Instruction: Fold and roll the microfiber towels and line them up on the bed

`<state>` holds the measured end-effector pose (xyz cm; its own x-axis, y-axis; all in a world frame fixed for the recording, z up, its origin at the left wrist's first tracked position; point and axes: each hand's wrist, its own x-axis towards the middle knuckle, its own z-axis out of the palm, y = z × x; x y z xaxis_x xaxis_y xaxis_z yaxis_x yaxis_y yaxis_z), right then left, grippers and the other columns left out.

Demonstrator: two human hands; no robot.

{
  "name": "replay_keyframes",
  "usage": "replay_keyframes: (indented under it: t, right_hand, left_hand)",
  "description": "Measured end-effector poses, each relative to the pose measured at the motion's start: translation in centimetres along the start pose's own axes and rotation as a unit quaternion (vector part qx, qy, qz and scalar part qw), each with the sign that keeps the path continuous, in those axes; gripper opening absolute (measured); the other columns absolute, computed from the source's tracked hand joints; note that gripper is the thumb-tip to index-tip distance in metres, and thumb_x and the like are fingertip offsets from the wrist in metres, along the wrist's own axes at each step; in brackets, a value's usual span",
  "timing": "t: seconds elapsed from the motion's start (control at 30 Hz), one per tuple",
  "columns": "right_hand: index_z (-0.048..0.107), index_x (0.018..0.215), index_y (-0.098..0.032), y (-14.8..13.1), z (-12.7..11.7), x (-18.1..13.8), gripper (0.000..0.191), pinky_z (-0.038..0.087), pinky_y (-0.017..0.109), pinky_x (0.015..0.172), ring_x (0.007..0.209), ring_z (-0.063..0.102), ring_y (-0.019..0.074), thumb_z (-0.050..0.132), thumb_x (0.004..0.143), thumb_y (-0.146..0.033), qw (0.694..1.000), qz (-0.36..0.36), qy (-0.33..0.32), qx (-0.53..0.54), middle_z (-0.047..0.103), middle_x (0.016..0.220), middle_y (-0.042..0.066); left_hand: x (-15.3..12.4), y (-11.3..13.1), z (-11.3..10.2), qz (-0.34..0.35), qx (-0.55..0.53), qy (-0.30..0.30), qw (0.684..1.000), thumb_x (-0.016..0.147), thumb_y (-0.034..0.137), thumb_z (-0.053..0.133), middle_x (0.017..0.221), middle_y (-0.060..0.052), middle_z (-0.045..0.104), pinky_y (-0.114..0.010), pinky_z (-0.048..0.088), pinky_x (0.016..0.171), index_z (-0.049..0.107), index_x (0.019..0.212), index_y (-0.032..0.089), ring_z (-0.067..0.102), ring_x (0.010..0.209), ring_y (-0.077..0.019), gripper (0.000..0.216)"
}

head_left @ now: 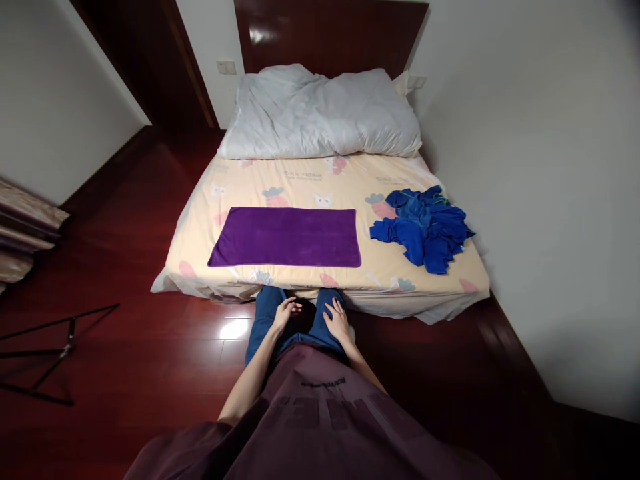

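A purple towel [287, 237] lies spread flat near the front edge of the bed, its sides nearly straight. To its right sits a crumpled heap of blue cloths [427, 227]. My left hand [287, 312] rests by my left thigh with its fingers loosely apart, holding nothing. On my right thigh lies my right hand [337, 319], its fingers spread over the blue trousers [320, 327]. Both hands are in front of the bed, below the towel and apart from it.
The bed [410, 297] has a cream sheet with a carrot print. A folded white quilt [320, 113] lies against the dark wooden headboard [330, 33]. On the floor at the left are black tripod legs [65, 350]. A white wall [540, 200] runs along the right.
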<state>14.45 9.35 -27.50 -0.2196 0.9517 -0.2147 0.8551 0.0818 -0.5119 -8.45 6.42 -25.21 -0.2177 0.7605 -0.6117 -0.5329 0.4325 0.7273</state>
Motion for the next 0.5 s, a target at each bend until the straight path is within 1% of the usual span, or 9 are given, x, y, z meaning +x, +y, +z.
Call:
replay_keyframes:
  t: [0.1,0.2,0.27,0.33,0.4,0.5]
  right_hand:
    - [0.065,0.138,-0.022,0.5,0.3,0.0,0.044,0.033,0.047,0.123,0.153,0.033,0.0283,0.050,0.097,-0.030,1.000,-0.013,0.013,0.006,0.040,0.163,0.009]
    - [0.065,0.138,-0.021,0.5,0.4,0.0,0.044,0.033,0.047,0.123,0.153,0.034,0.0284,0.051,0.097,-0.029,1.000,-0.016,0.017,0.002,0.040,0.163,0.009]
    - [0.065,0.139,-0.022,0.3,0.3,0.0,0.045,0.033,0.048,0.123,0.153,0.033,0.0286,0.051,0.097,-0.029,1.000,-0.009,0.012,-0.002,0.039,0.163,0.009]
    - [0.065,0.139,-0.022,0.2,0.1,0.1,0.045,0.034,0.047,0.123,0.153,0.033,0.0288,0.051,0.097,-0.028,1.000,-0.004,0.007,-0.005,0.039,0.163,0.009]
    - [0.065,0.139,-0.020,0.1,-0.1,0.1,0.045,0.034,0.046,0.123,0.153,0.034,0.0287,0.052,0.097,-0.028,1.000,-0.009,0.006,-0.007,0.039,0.163,0.010]
    - [0.066,0.137,-0.018,-0.2,-0.3,-0.1,0.044,0.035,0.044,0.123,0.152,0.036,0.0284,0.052,0.096,-0.027,1.000,-0.017,0.014,-0.005,0.041,0.162,0.012]
  left_hand:
    - [0.5,1.5,0.4,0.034,-0.038,0.000,0.999,0.093,0.016,0.057,0.099,-0.012,0.077,-0.036,0.061,0.087,0.064,0.127,0.012,0.076,0.084,-0.0198,0.034]
    - [1.1,3.5,1.7,0.059,-0.127,0.019,0.990,0.094,0.017,0.058,0.105,-0.013,0.076,-0.029,0.060,0.080,0.056,0.138,0.013,0.074,0.081,-0.0149,0.044]
    - [1.9,5.0,3.1,0.051,-0.189,0.017,0.981,0.094,0.018,0.061,0.113,-0.014,0.075,-0.027,0.059,0.080,0.055,0.138,0.015,0.074,0.083,-0.0144,0.045]
    - [2.9,6.3,4.4,0.030,-0.232,0.008,0.972,0.096,0.019,0.061,0.123,-0.015,0.072,-0.025,0.059,0.082,0.058,0.135,0.016,0.075,0.092,-0.0150,0.039]
    - [4.1,7.3,5.4,0.015,-0.263,0.006,0.965,0.098,0.018,0.058,0.132,-0.015,0.068,-0.023,0.059,0.085,0.060,0.130,0.015,0.073,0.102,-0.0153,0.032]
    - [5.7,8.1,6.2,0.007,-0.300,0.027,0.954,0.101,0.014,0.049,0.135,-0.014,0.066,-0.023,0.060,0.088,0.062,0.128,0.015,0.070,0.112,-0.0156,0.030]
